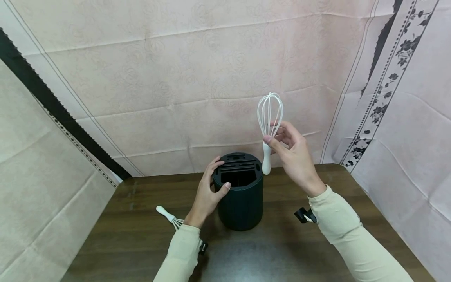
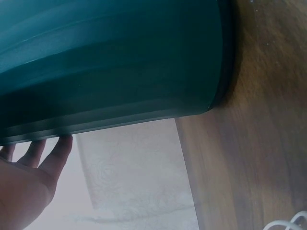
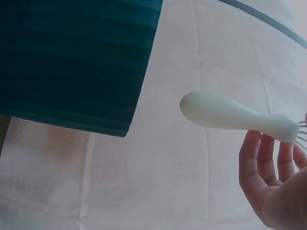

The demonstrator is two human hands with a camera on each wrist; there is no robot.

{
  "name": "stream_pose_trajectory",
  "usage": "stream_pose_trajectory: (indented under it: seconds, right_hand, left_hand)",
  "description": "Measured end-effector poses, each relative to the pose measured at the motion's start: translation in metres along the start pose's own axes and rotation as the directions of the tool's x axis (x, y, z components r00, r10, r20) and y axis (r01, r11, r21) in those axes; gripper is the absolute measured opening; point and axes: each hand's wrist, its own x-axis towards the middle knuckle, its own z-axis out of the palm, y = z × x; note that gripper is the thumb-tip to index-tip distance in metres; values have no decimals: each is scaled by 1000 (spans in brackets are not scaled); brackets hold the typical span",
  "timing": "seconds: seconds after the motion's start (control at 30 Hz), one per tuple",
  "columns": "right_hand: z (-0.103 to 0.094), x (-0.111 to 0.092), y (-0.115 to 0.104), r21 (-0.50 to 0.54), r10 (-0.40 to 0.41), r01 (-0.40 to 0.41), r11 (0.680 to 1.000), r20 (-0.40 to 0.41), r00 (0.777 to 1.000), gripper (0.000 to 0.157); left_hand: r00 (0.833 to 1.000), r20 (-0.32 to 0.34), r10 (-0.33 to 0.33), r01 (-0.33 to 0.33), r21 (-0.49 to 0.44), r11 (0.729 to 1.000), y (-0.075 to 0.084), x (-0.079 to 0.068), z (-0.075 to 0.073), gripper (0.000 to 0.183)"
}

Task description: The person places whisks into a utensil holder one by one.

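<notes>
A white whisk is pinched near the base of its wires by my right hand. Its wire loops point up and its handle hangs down, just right of the holder's rim and apart from it. In the right wrist view the whisk's handle lies between the fingers and the dark green wall. The dark green cylindrical utensil holder stands upright on the table, with slots and a wide opening in its top. My left hand grips its upper left side, thumb at the front rim and fingers farther back.
A second white whisk lies on the brown wooden table, its wire end partly hidden behind the left forearm. Pale patterned cloth hangs behind the table and at both sides, close to the table's back edge.
</notes>
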Motion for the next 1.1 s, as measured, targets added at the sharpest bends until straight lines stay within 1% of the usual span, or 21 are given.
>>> stream_pose_trajectory:
  seconds: [0.27,0.43,0.67,0.87,1.1]
  right_hand:
    - [3,2,-2,16,-11,11,1000,1,1000,40]
    - [5,3,-4,45,-12,12,999,2,1000,40]
    - [7,0,-2,80,7,-10,997,38,999,47]
    - [8,0,1,126,15,-23,992,62,998,45]
    - [11,-1,1,97,31,-39,995,81,996,49]
  left_hand:
    - [1000,7,-12,12,7,1000,1,0,0,63]
    - [1000,7,-12,12,2,1000,0,0,-1,62]
    - [1000,9,-14,14,3,1000,1,0,0,62]
    - [1000,8,-17,17,3,1000,1,0,0,63]
    - [1000,3,-17,17,2,1000,0,0,0,63]
